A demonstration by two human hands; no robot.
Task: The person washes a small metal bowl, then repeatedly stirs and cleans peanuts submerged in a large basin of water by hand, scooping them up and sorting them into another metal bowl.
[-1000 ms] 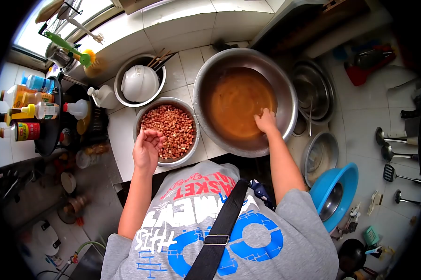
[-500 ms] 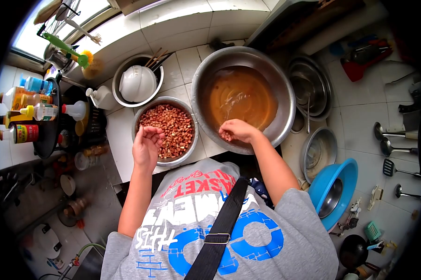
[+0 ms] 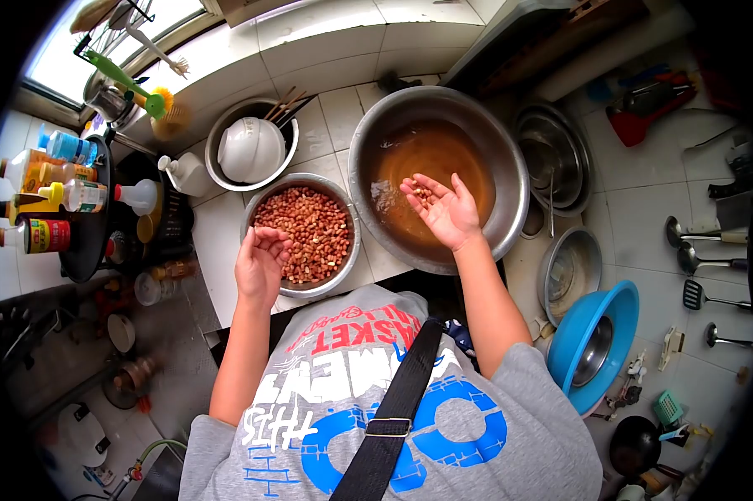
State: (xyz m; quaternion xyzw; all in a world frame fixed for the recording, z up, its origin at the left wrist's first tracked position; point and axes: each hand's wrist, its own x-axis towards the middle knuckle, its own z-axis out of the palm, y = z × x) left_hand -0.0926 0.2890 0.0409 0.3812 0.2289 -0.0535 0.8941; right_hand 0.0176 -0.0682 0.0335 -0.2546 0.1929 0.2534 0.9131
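My right hand (image 3: 451,210) is turned palm up above a large steel basin (image 3: 368,108). Its fingers are spread and slightly bent, with a few wet peanuts (image 3: 422,194) lying on them. Murky brown water (image 3: 464,159) fills the bottom of the basin. My left hand (image 3: 262,265) is loosely curled at the near left rim of a smaller steel bowl (image 3: 356,250), palm partly showing, with nothing visible in it. Reddish-brown shelled peanuts (image 3: 309,230) heap up in that bowl, which stands left of the basin.
A steel bowl (image 3: 212,167) with white bowls (image 3: 251,150) and chopsticks stands behind the peanuts. At the left is a rack of bottles (image 3: 82,196). Nested steel bowls (image 3: 552,159), a steel dish (image 3: 570,267) and a blue basin (image 3: 618,334) stand right. Ladles (image 3: 710,263) hang on the tiled wall.
My right hand has risen from the water's near edge and turned palm up, its fingers opening to show peanuts. My left hand has stayed nearly still. The view has shifted slightly.
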